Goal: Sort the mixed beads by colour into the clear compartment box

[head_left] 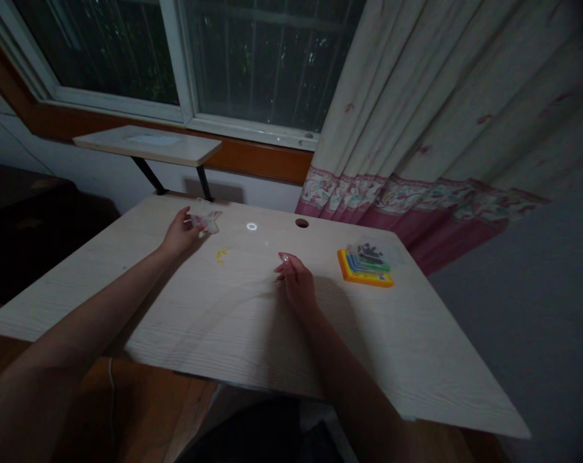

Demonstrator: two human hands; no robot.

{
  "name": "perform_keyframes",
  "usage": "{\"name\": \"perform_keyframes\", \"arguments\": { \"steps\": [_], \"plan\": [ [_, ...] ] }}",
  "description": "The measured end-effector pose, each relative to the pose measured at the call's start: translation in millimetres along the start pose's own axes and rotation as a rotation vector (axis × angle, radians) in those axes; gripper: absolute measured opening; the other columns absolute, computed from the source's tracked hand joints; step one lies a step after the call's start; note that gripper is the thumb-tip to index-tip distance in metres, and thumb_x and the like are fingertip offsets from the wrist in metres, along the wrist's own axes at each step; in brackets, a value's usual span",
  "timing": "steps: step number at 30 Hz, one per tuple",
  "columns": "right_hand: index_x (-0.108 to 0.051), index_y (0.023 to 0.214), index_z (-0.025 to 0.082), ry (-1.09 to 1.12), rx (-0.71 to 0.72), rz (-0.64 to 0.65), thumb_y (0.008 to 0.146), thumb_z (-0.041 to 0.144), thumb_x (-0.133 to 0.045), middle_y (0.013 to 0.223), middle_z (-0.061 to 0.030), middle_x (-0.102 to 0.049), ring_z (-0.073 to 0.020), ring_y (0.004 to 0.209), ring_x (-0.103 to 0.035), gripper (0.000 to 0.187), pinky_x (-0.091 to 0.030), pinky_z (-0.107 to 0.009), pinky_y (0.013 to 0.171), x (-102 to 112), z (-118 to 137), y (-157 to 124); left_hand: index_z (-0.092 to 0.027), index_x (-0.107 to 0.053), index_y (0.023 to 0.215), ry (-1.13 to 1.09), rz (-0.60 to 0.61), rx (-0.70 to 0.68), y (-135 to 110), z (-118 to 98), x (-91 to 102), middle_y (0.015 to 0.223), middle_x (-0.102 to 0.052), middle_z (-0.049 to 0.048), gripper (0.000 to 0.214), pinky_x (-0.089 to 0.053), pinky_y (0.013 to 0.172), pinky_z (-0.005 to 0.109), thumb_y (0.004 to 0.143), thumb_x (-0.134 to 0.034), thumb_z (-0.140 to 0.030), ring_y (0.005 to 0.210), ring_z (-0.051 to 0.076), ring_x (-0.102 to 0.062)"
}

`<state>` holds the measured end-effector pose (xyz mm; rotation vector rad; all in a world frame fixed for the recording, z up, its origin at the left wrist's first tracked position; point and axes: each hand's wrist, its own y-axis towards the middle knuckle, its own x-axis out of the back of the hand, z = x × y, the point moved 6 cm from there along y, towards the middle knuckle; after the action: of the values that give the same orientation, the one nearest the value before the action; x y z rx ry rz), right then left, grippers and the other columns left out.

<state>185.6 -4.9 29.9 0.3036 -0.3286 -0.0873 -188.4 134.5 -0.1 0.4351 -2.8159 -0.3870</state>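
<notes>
The crumpled clear plastic packet [207,223] is at the far left part of the tabletop [407,347], in your left hand [178,235]. Your left fingers and thumb are partly curled, pinching the packet by its left edge; whether anything is inside it is too dim to tell. Just to the near right of it, a loose scatter of small yellow pieces [221,255] lies on the wood. Your right hand [298,283] hangs above the middle of the table, right of the pieces and apart from them, its thumb and forefinger drawn close together and the other fingers bent. There is a pale glint at those fingertips, but you can't tell from here whether they hold something small.

The step in hand looks to be handling the packet beside the loose pieces. I'd judge the next move calls for a steady left grip and a fine right pinch, with your wrists kept clear of the scatter, since such small bits would be knocked about easily.

Farther right sits a stack of coloured plastic trays [366,280], orange at the bottom, with dark pieces [369,253] at the top. Beyond your hands is a round cable hole [301,223].
</notes>
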Motion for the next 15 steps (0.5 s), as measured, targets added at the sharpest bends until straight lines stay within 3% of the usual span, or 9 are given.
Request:
{"name": "perform_keyframes", "arguments": {
  "steps": [3,8,13,15],
  "plan": [
    [-0.067,0.120,0.017,0.009,-0.001,-0.006,0.101,0.055,-0.040,0.082,-0.0023,-0.071,-0.0136,0.061,-0.066,0.050,-0.052,-0.027,0.065,0.7,-0.3,0.2,-0.022,-0.050,0.141,0.135,0.091,-0.036,14.5,-1.9,-14.2,0.120,-0.065,0.0123,0.078,-0.051,0.102,0.048,0.073,-0.083,-0.038,0.116,0.033,-0.067],
    [-0.067,0.122,0.017,-0.049,0.027,-0.076,0.102,0.051,-0.038,0.086,-0.0035,-0.073,-0.0153,0.067,-0.068,0.048,-0.055,-0.030,0.072,11.2,4.1,2.0,-0.008,-0.047,0.145,0.480,0.252,-0.196,21.9,-12.0,-36.7,0.128,-0.066,0.0230,0.081,-0.044,0.110,0.048,0.080,-0.072,-0.050,0.127,0.034,-0.059],
    [-0.074,0.112,0.021,-0.420,0.308,-0.319,0.099,0.039,-0.043,0.104,-0.0106,-0.075,-0.0238,0.103,-0.066,0.038,-0.047,-0.044,0.104,56.4,26.9,9.5,-0.003,-0.054,0.136,0.512,0.242,-0.267,11.1,-27.6,-38.8,0.129,-0.065,0.0239,0.076,-0.032,0.119,0.053,0.079,-0.073,-0.050,0.136,0.039,-0.050],
    [-0.075,0.113,0.022,-0.564,0.313,-0.482,0.097,0.037,-0.046,0.111,-0.0127,-0.073,-0.0273,0.113,-0.061,0.036,-0.040,-0.052,0.110,87.1,29.7,11.5,-0.002,-0.053,0.136,0.465,0.173,-0.258,-2.4,-36.5,-34.4,0.129,-0.063,0.0258,0.072,-0.029,0.119,0.060,0.085,-0.069,-0.050,0.133,0.041,-0.051]
  ]
}}
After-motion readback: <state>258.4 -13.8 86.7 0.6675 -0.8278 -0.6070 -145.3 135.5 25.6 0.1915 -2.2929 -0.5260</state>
